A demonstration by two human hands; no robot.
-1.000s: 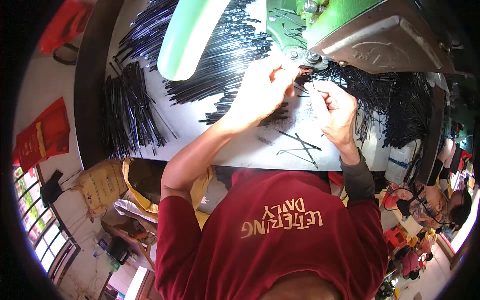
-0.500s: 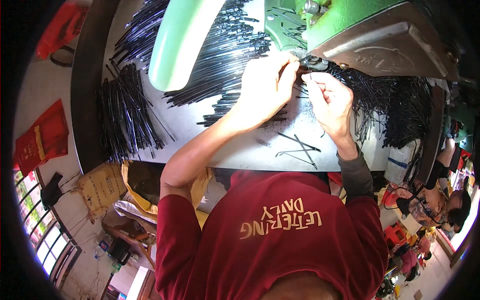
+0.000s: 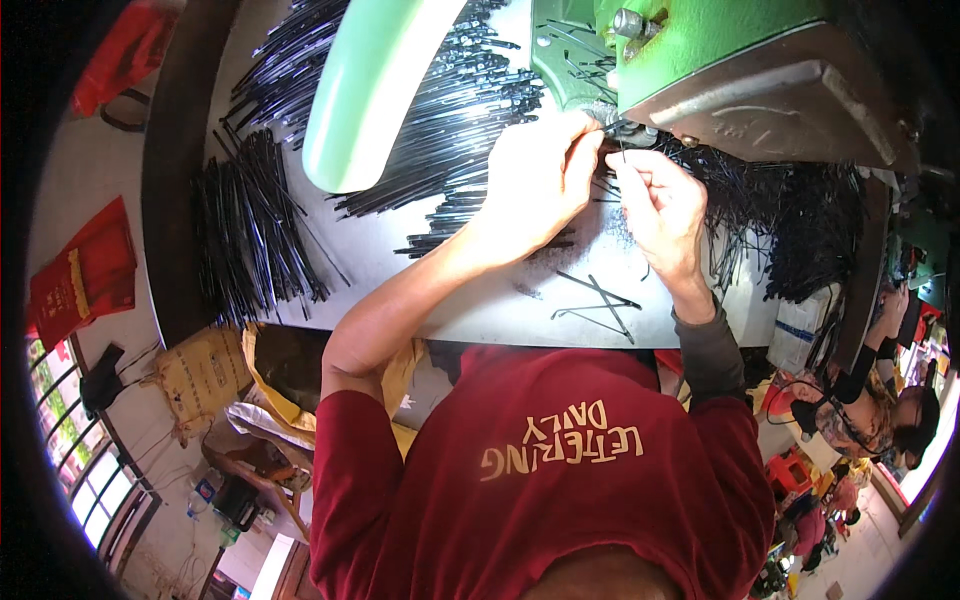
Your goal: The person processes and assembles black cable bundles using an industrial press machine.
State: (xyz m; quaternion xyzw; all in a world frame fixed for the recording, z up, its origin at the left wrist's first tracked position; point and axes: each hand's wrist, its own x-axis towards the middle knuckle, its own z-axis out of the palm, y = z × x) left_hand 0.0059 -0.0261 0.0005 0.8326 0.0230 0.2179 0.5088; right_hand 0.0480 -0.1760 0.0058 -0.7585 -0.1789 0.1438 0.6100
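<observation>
At the green machine's (image 3: 715,60) small metal working part (image 3: 630,130), both my hands meet. My left hand (image 3: 535,170) pinches the end of a thin black rod, like an umbrella rib, between thumb and fingertips; most of that rod is hidden. Close on its right, my right hand (image 3: 662,205) is closed, thumb against forefinger, on a thin dark rod (image 3: 622,145) that sticks up from the fingertips. A big pile of black rods (image 3: 440,130) lies to the left of my left hand. A few loose jointed rods (image 3: 597,305) lie crossed on the pale tabletop (image 3: 480,310).
A rounded pale green machine part (image 3: 365,100) overhangs the rod pile. Another bundle of rods (image 3: 255,225) lies at the table's left. On the right is a tangled heap of thin black rods (image 3: 800,215). Beyond the table's right edge, another person (image 3: 870,415) is at work.
Both hands stay by the machine's working part with nearly the same grips. Left hand, right fingertips and machine appear slightly lower in the picture.
</observation>
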